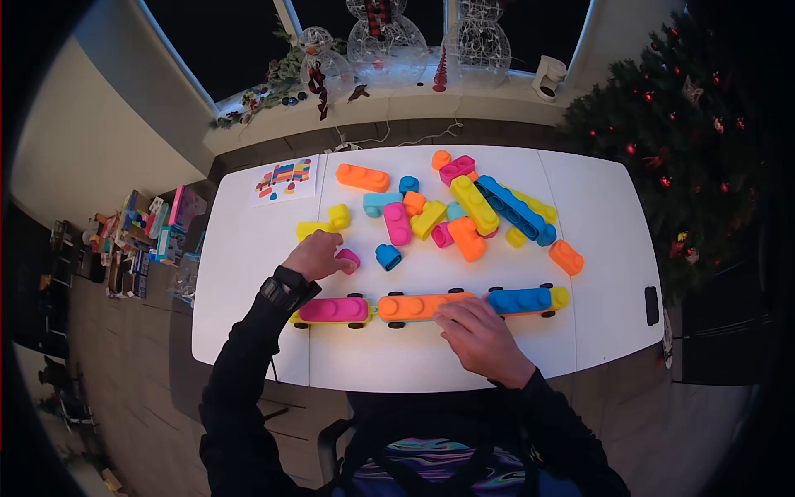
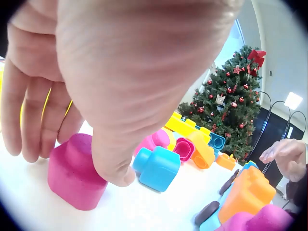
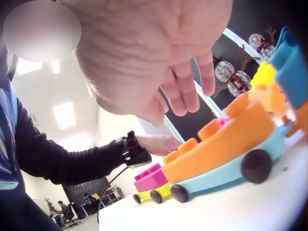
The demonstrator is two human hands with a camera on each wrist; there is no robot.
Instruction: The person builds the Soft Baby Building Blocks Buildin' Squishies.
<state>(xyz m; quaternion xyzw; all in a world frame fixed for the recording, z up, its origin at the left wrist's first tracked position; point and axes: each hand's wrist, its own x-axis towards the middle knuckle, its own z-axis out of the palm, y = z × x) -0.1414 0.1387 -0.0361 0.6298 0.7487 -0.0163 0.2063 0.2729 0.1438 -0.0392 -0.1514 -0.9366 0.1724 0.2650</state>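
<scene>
My left hand [image 1: 315, 255] reaches over a magenta block [image 2: 77, 171], which sits upright on the white table. Its thumb lies along the block's right side, while the other fingers extend straight at the left and partly behind it. A blue block [image 2: 158, 168] stands just beyond the thumb. Above the long orange block [image 3: 221, 137] on a light-blue wheeled base hovers my right hand [image 1: 480, 335], palm down, its fingers relaxed and holding nothing. This car is in a row with a magenta-topped car [image 1: 334, 310] at left and a blue-topped car [image 1: 520, 301] at right.
Several loose blocks lie across the table's far half, among them a long blue block [image 1: 515, 211] and an orange block [image 1: 566, 258] at right. A picture sheet [image 1: 286, 178] lies at the far left. A black object [image 1: 652, 305] rests near the right edge.
</scene>
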